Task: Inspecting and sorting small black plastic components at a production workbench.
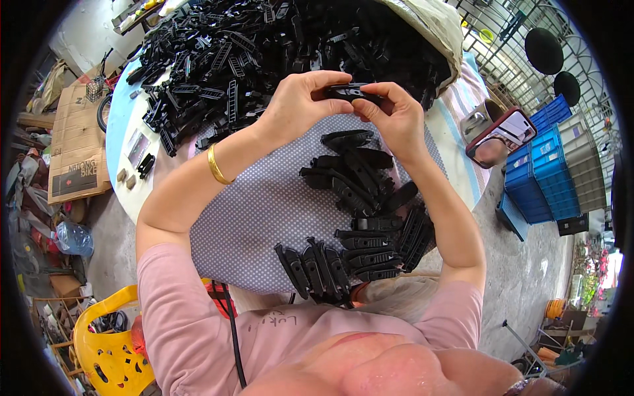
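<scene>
Over the far part of the table, my left hand and my right hand hold one glossy black plastic part between them. Each hand pinches an end of it with thumb and fingers; the fingers hide some of its shape. Just beyond lies a large heap of loose black plastic parts, some with ladder-like slotted strips. Between my forearms a pile of longer black pieces rests on the dotted cloth. Nearer my body, similar pieces lie side by side in rows.
A pale sack borders the heap at the far right. On the right side of the table are a metal cup and a propped phone. Blue crates stand beyond it. A yellow chair is at the lower left.
</scene>
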The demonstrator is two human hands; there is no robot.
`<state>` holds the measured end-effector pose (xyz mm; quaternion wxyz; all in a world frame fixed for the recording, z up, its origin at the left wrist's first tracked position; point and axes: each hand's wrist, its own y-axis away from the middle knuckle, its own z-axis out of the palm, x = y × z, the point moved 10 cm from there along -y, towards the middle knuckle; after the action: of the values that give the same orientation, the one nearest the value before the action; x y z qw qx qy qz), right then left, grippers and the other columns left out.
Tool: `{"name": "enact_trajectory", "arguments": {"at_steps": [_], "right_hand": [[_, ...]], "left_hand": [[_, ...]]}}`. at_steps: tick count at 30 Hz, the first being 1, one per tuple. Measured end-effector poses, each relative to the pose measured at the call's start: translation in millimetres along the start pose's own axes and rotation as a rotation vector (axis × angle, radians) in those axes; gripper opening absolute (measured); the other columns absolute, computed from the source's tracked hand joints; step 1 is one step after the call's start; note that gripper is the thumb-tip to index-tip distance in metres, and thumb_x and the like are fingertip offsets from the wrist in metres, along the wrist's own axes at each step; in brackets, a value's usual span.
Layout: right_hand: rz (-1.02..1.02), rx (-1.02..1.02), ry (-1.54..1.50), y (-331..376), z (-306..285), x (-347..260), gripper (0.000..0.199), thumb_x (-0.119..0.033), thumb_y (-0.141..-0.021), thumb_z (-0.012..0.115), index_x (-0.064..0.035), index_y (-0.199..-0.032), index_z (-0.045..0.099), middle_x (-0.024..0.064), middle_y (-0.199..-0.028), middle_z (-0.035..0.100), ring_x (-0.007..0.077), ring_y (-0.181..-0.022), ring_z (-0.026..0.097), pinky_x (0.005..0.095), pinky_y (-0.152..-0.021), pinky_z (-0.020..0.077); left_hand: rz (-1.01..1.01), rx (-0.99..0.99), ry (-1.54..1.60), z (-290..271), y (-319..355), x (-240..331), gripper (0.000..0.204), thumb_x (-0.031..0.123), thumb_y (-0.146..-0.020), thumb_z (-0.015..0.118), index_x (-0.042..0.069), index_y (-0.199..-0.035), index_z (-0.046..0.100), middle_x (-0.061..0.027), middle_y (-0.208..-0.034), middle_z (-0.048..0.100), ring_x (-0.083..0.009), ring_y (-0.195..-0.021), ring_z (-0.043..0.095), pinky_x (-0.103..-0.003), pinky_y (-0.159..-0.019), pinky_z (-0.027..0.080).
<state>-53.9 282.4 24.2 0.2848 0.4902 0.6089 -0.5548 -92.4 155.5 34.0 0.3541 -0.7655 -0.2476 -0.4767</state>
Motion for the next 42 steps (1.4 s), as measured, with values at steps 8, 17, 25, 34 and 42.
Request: {"name": "enact_trajectory", "arguments": {"at_steps": [8,17,25,34,42], "right_hand": [[-0.365,0.006,0.531,0,-4,-41,0.048,-0.024,-0.071,0.076,-0.0020,-0.110,0.059,0.0102,-0.110,0.059,0.0205,-0.104,0.056,0.0312,-0.082,0.0460],[-0.382,-0.121,0.587,2,9,-39,0.041,-0.021,-0.066,0.077,-0.0014,-0.100,0.063,0.0123,-0.091,0.065,0.0256,-0.086,0.061,0.0325,-0.079,0.0451],[-0.192,-0.143,0.392,-4,2,-15,0.031,-0.016,-0.072,0.074,-0.0007,-0.097,0.065,0.0078,-0.089,0.066,0.0172,-0.080,0.060,0.0289,-0.076,0.0452],[-0.120,0.119,1.089,-25,-67,15,0.036,-0.027,-0.074,0.070,-0.0086,-0.104,0.064,0.0136,-0.092,0.064,0.0285,-0.088,0.062,0.0352,-0.078,0.0482],[0.006,0.055,1.326,-20,-60,37,0.036,-0.025,-0.072,0.066,-0.0073,-0.103,0.064,0.0137,-0.093,0.064,0.0300,-0.092,0.059,0.0391,-0.081,0.0484]], "left_hand": [[0.133,0.013,-0.123,-11,-5,10,0.038,-0.005,-0.078,0.062,-0.001,-0.116,0.058,-0.0092,-0.103,0.065,-0.0117,-0.089,0.062,-0.024,-0.080,0.050],[0.249,-0.007,-0.530,0,2,27,0.029,-0.001,-0.077,0.064,-0.003,-0.106,0.061,-0.0131,-0.092,0.067,-0.0172,-0.078,0.064,-0.027,-0.069,0.051],[0.195,-0.042,-0.307,-1,0,19,0.029,0.003,-0.076,0.068,-0.001,-0.105,0.063,-0.0092,-0.089,0.066,-0.0123,-0.074,0.061,-0.023,-0.068,0.049],[0.369,-0.470,-0.263,68,36,43,0.037,0.011,-0.068,0.076,0.004,-0.103,0.065,-0.0091,-0.095,0.064,-0.0257,-0.094,0.054,-0.035,-0.085,0.046],[0.293,-0.185,-0.621,7,0,30,0.024,0.013,-0.076,0.069,0.003,-0.097,0.066,-0.0086,-0.091,0.063,-0.0208,-0.084,0.058,-0.031,-0.077,0.047]]}}
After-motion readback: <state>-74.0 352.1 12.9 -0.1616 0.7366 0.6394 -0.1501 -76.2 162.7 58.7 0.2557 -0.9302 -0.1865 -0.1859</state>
